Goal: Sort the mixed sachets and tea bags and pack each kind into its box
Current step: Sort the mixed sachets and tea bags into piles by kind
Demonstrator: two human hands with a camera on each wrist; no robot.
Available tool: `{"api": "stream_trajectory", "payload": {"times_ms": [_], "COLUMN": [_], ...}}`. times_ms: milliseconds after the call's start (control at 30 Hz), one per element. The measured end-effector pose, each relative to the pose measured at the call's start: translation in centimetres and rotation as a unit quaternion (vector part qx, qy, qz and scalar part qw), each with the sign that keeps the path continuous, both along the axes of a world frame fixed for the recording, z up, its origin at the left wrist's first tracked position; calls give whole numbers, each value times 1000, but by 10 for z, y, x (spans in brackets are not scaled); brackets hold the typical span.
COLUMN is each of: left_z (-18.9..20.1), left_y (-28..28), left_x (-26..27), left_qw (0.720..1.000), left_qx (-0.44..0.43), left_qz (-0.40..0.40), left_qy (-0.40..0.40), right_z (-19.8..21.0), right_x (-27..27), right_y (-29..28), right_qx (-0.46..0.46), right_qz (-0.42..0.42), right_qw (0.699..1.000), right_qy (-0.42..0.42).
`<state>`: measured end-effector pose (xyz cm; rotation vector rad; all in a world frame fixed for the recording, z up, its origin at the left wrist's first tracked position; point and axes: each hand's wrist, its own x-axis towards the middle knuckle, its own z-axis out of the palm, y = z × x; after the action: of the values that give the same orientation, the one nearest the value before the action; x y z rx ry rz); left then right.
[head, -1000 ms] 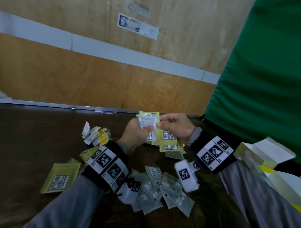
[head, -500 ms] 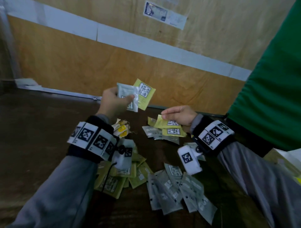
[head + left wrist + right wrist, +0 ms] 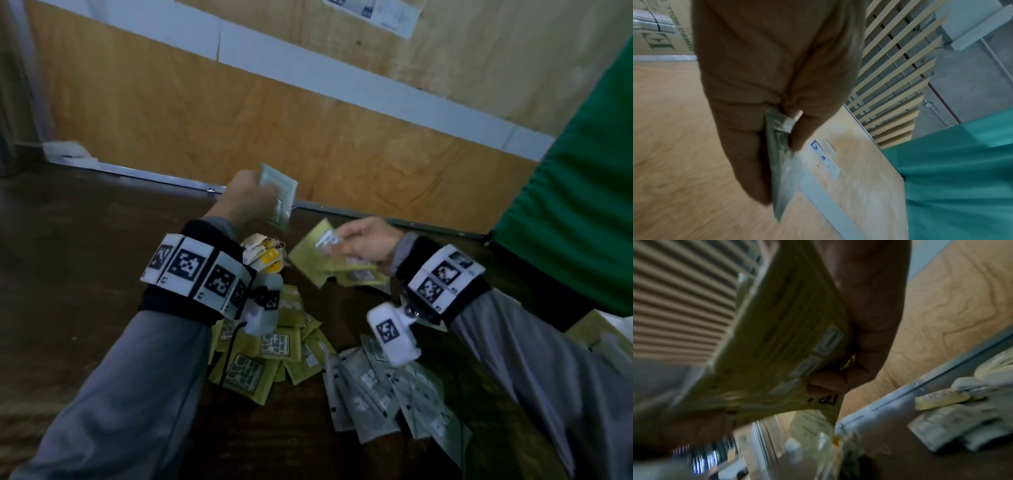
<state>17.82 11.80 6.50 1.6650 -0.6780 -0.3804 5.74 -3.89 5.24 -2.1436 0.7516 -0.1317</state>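
Note:
My left hand (image 3: 251,198) is raised above the dark table (image 3: 85,274) and grips a few pale grey-white sachets (image 3: 280,192); the left wrist view shows them (image 3: 781,162) pinched between thumb and fingers. My right hand (image 3: 366,240), lower and to the right, pinches a fan of yellow-green sachets (image 3: 315,253), seen close in the right wrist view (image 3: 777,331). On the table lie a heap of yellow-green sachets (image 3: 263,353), a spread of grey-white sachets (image 3: 387,390), and a small cluster of tea bags with yellow tags (image 3: 263,253).
A plywood wall (image 3: 239,113) with a white band stands behind the table's metal back edge (image 3: 150,174). A green cloth (image 3: 575,192) hangs at the right. Part of a pale box (image 3: 596,332) shows at the right edge, behind my right sleeve.
My left hand lifted away from my right with the grey-white sachets. The yellow sachet seen in it half a second ago now sits in my right hand's fan. The head view swung left and down.

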Motion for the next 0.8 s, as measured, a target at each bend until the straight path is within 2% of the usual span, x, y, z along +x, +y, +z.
{"api": "stream_trajectory", "payload": {"times_ms": [67, 133, 233, 300, 367, 433, 500, 567, 600, 700, 800], "left_z": [3, 5, 5, 4, 3, 3, 2, 2, 2, 2, 0], "left_y": [-1, -3, -4, -4, -4, -3, -5, -10, -14, -25, -29], "left_x": [1, -1, -3, -5, -6, -9, -14, -23, -31, -52, -62], "left_qw": [999, 998, 998, 999, 1000, 1000, 999, 997, 995, 985, 976], "left_qx": [-34, -45, -49, -29, -9, 8, 14, 16, 15, 3, 8], "left_qz": [16, 13, -4, -9, -14, -21, -39, -66, -86, -173, -218], "left_qy": [24, 43, 33, 7, -2, -3, -16, -37, -42, -11, 1], "right_z": [-14, -30, -40, -33, -19, -3, 10, 18, 21, 19, 12], "right_x": [-1, 3, 13, 14, 6, -7, -23, -37, -44, -69, -106], "right_y": [14, 32, 50, 54, 52, 43, 34, 29, 29, 18, 0], "right_qx": [-61, -64, -22, 53, 40, 18, 97, 191, 192, 98, 12], "right_qz": [25, 34, 15, 19, 52, 62, 57, 21, 1, -47, -75], "right_qw": [995, 995, 999, 998, 995, 997, 992, 973, 970, 983, 995], "right_qy": [73, 73, 25, 42, 79, 38, -48, -128, -149, -149, -62]}}
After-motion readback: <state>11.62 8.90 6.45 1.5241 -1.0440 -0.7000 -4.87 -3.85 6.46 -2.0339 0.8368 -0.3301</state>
